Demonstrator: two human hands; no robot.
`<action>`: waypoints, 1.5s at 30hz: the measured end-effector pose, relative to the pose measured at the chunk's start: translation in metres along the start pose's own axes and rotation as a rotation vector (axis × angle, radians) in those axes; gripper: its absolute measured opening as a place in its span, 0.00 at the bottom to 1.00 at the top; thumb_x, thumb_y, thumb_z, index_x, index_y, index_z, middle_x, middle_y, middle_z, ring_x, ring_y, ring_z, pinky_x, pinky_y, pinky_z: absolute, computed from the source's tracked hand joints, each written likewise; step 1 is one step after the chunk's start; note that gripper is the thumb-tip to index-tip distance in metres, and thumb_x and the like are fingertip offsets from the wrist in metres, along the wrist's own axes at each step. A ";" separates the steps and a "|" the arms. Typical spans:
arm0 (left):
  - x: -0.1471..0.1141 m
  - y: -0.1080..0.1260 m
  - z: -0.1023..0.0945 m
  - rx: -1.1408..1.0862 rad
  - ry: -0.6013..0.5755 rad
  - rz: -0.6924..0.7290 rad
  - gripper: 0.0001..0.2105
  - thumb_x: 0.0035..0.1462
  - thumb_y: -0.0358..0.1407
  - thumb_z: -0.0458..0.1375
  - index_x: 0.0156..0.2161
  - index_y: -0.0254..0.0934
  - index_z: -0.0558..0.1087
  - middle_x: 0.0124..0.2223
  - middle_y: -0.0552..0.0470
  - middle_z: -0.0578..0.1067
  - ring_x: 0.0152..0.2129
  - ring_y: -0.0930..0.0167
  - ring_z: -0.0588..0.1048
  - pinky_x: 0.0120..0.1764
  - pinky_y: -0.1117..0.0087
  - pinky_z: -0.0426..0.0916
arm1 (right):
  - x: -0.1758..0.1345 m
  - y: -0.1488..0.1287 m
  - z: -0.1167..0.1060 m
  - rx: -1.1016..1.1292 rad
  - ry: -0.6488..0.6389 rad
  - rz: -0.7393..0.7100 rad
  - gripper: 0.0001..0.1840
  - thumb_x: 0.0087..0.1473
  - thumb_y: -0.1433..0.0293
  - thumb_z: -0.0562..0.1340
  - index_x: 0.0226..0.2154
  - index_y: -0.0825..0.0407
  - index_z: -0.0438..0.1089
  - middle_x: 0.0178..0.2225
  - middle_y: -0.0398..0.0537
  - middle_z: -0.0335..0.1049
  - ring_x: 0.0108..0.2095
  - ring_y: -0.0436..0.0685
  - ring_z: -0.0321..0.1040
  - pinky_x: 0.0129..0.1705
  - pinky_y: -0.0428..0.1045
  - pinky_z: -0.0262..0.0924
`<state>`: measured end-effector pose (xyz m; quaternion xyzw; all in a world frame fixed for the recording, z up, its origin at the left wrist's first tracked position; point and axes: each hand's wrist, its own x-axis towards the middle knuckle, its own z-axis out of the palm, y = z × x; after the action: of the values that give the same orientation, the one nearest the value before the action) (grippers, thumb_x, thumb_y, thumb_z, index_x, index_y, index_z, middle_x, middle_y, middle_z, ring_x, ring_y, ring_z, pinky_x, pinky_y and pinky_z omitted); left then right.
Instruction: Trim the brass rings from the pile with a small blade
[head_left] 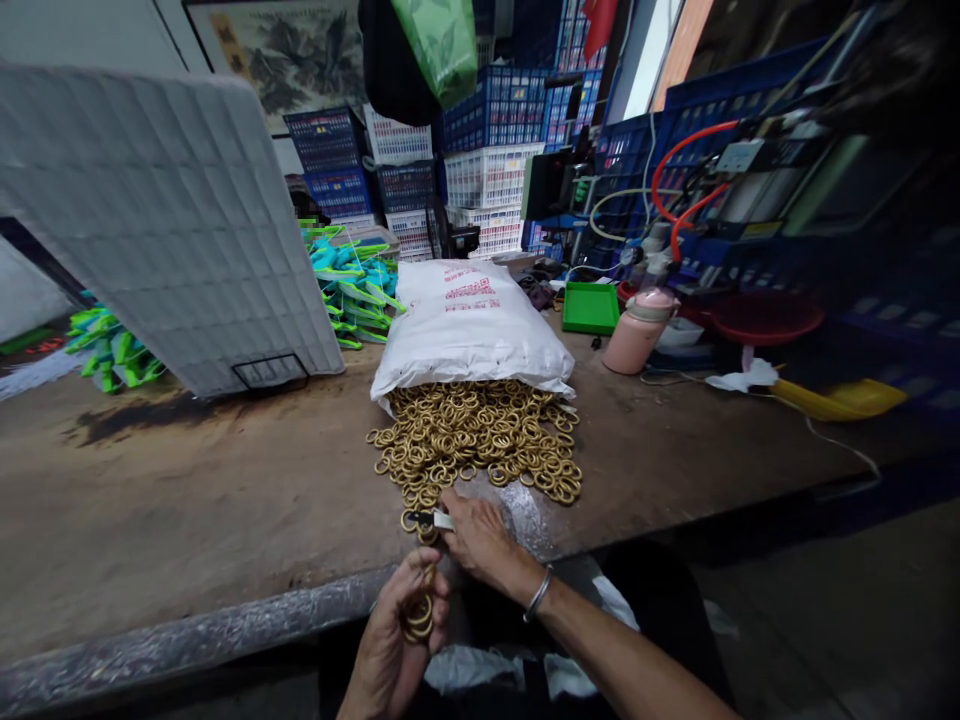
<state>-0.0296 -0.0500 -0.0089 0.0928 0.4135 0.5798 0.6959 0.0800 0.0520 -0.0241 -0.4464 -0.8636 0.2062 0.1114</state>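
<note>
Left hand (397, 622): curled round gold circular rings (418, 620)
Right hand (480, 537): pinching black-tipped white tool (443, 520)
Brown wooden tabletop (225, 520): I've got room, front-left of white printed sack (469, 325), to the edge

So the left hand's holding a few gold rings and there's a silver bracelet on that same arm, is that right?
Not quite. The head view shows the silver bracelet on the arm of the right hand. The left hand does hold a few gold rings.
</note>
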 end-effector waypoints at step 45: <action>0.028 -0.008 0.018 0.502 0.059 0.189 0.15 0.48 0.47 0.55 0.29 0.37 0.63 0.19 0.61 0.63 0.11 0.82 0.56 0.15 0.81 0.48 | -0.029 0.007 -0.022 0.416 0.075 0.051 0.05 0.47 0.75 0.50 0.24 0.52 0.58 0.19 0.38 0.56 0.22 0.48 0.52 0.26 0.44 0.44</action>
<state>-0.0113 -0.0218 -0.0153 0.2834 0.5540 0.5240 0.5816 0.1098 0.0375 -0.0080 -0.4429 -0.7861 0.3659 0.2281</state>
